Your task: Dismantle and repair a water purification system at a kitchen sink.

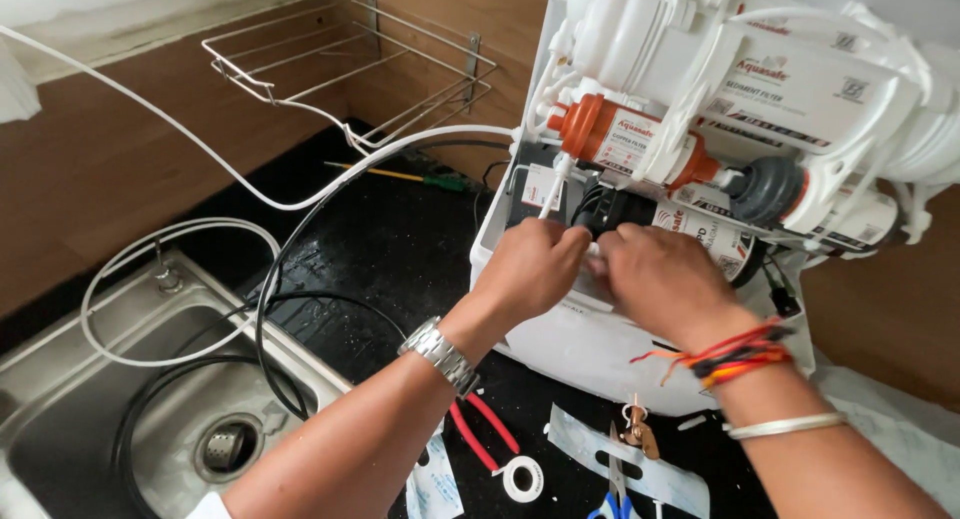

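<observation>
Black pump [612, 211] just above both hands' grip, left hand [532, 269], right hand [665, 279]

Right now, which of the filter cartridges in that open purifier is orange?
The small cylinder at upper left of the stack, above the hands; the other cartridges are white or dark-capped.

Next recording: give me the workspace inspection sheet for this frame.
Surface: black countertop, steel sink at left.
Job's things: opened white water purifier; orange filter cartridge; black fitting at the fingertips.
Clutter: red-handled pliers, white tape roll, blue-handled scissors, screwdriver.
Hands: left hand and right hand both at the black fitting; grip hidden.
Cables: white tubing; black hose looping into sink.
Surroundings: wire rack on wooden wall.
</observation>
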